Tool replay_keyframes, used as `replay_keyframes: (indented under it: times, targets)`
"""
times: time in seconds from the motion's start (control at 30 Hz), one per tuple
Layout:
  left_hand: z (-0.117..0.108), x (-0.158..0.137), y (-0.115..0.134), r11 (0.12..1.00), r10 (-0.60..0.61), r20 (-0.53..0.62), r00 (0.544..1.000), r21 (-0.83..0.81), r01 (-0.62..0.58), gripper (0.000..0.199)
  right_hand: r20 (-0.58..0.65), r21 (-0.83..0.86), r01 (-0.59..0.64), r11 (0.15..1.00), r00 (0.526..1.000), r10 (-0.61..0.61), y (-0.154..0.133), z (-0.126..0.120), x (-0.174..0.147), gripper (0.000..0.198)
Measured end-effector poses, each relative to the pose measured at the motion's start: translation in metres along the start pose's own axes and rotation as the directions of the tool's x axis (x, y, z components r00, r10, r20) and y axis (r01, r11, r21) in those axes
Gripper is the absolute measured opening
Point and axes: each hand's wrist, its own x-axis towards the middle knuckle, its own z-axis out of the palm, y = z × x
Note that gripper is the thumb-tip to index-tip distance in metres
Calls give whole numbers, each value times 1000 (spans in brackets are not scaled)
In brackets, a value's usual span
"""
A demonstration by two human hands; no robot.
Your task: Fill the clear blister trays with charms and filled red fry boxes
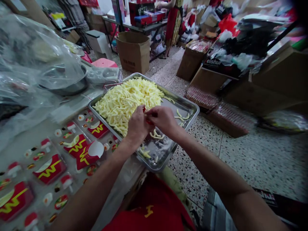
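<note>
My left hand (pixel 139 124) and my right hand (pixel 163 118) meet over a metal tray (pixel 196 110), fingers closed around a small red fry carton (pixel 149 122). Only red bits of it show between the fingers. A large heap of pale yellow toy-like fries (pixel 131 96) fills the left and far part of the tray. A few loose fries (pixel 157 134) lie on the tray floor below my hands. To the left, on the table, are several red cartons with a yellow zigzag; one red carton (pixel 90 154) lies on top of another.
Clear packs with small food-shaped pieces (pixel 61 202) cover the table at left. Behind them sit a metal bowl (pixel 69 85) and plastic sheeting (pixel 36 48). Cardboard boxes (pixel 134 53) stand on the speckled floor (pixel 207 160). Another person (pixel 172 25) stands at a far table.
</note>
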Motion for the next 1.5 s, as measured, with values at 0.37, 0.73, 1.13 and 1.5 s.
replay_keyframes:
  times: [0.37,0.73,1.13,1.5]
  targets:
    - [-15,4,-37,965,216,-126,968,-121,-231,86,-43,127,117,985,993,-112,-6,-14,-6,22]
    - [-67,-13,-55,978,186,-95,978,-75,-193,94,533,-497,287,819,846,26,24,-13,-60,29]
    - [-83,-40,-82,995,85,16,996,-55,-84,92,407,-399,251,882,910,-74,43,21,-31,13]
    - [-85,-51,-83,999,43,112,993,-33,-39,94,641,-190,568,801,690,-337,32,43,-6,18]
